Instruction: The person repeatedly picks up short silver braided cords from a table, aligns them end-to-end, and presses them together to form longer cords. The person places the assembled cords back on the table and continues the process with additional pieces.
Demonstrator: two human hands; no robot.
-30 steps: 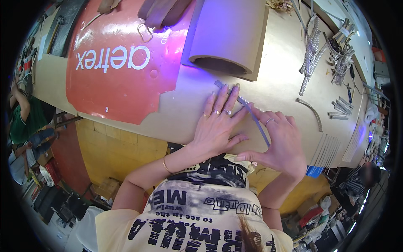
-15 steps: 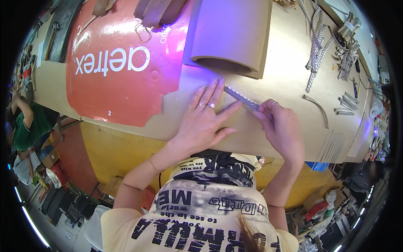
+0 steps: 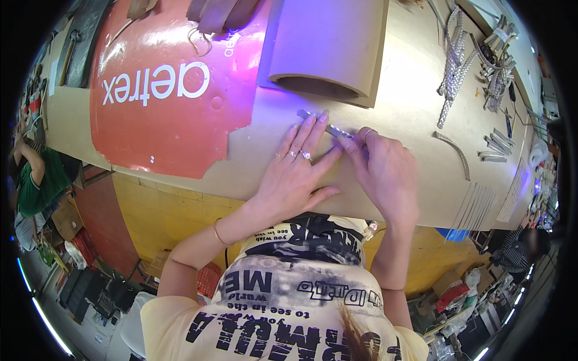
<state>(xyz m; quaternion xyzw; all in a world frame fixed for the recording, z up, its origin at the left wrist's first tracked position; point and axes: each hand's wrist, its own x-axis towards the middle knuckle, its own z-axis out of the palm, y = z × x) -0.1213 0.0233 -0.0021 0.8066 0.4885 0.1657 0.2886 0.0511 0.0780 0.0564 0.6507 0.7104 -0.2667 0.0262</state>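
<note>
A narrow silvery braided strip [image 3: 338,131] lies slantwise on the tan work surface, just in front of me. Across it rests my left hand [image 3: 296,159], palm down, fingers stretched out and pressing the strip flat. The strip's far left end pokes out past those fingertips. My right hand [image 3: 382,168] pinches the other end between thumb and fingers, close beside the left hand; that end is hidden in the grip. Further right are a loose curved braided strip [image 3: 455,153] and several short cut pieces [image 3: 497,146].
Beyond my hands stands a tan curved block [image 3: 328,45] on a flat board. A red glossy sheet [image 3: 168,120] covers the left part of the table. Braided bundles [image 3: 454,66] and thin strips [image 3: 475,207] lie at right. A person in green [image 3: 45,180] is at far left.
The braided strip has slid up and left, so its end now shows beyond my left fingers. My right hand has moved left with it, closer to my left hand, which stays nearly in place.
</note>
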